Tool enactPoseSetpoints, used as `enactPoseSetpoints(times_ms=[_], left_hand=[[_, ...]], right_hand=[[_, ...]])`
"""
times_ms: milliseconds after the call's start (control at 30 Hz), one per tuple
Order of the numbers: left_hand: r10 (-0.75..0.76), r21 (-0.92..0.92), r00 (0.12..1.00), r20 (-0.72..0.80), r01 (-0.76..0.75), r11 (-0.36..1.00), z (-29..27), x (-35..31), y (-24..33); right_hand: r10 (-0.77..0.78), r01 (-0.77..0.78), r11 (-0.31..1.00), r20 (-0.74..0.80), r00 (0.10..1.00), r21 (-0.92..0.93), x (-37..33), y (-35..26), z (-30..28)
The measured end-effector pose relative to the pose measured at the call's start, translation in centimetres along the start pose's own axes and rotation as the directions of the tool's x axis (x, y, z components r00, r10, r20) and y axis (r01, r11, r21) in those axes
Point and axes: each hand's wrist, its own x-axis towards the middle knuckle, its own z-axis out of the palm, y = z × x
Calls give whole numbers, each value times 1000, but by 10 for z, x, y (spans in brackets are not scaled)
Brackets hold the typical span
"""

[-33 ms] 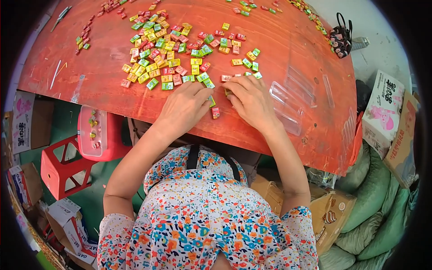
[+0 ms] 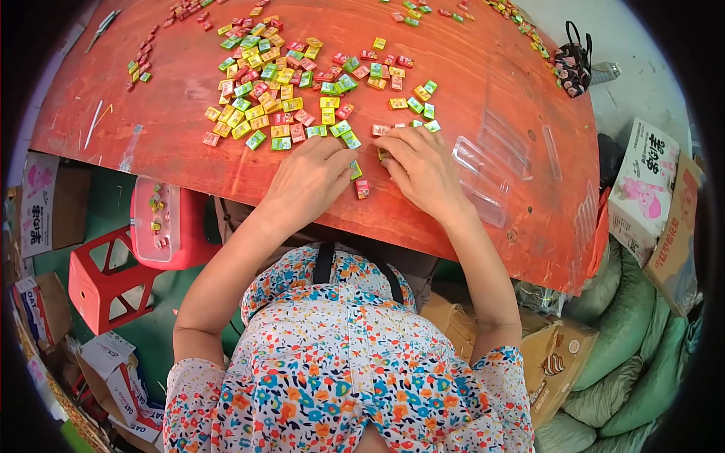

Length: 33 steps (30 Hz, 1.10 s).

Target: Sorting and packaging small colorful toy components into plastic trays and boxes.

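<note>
Small red, green and yellow candy-sized boxes lie across the red tabletop (image 2: pixel 204 170), thickest in a loose heap (image 2: pixel 260 83) beyond my hands. My left hand (image 2: pixel 311 180) is closed, its bent fingertips against a small green box (image 2: pixel 356 172). Between the thumb and forefinger of my right hand (image 2: pixel 424 172) shows the edge of a small yellow box (image 2: pixel 383 154); those fingers are closed on it. A small red box (image 2: pixel 362 189) lies alone between the hands, nearer the table's front edge. More boxes, such as a pink-red one (image 2: pixel 380 130), sit just past my right fingertips.
Clear plastic trays (image 2: pixel 480 181) lie to the right of my right hand. At lower left stand a red stool (image 2: pixel 113 279) and a pink container (image 2: pixel 162 260) with a few boxes in it. Cartons (image 2: pixel 642 181) and green sacks (image 2: pixel 623 325) crowd the right side. A patterned bag (image 2: pixel 572 68) is far right.
</note>
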Motion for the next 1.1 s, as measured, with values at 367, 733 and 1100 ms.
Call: enactPoseSetpoints(times_ms=[367, 733, 1100], left_hand=[[39, 42, 999, -11, -38, 998, -1, 2, 2], [67, -2, 998, 4, -67, 998, -11, -18, 16], [178, 246, 974, 138, -207, 947, 27, 69, -17]], right_hand=[[21, -20, 997, -22, 1000, 70, -1, -8, -10], [80, -71, 986, -52, 995, 154, -46, -36, -13], [166, -166, 985, 1, 986, 44, -39, -13, -16]])
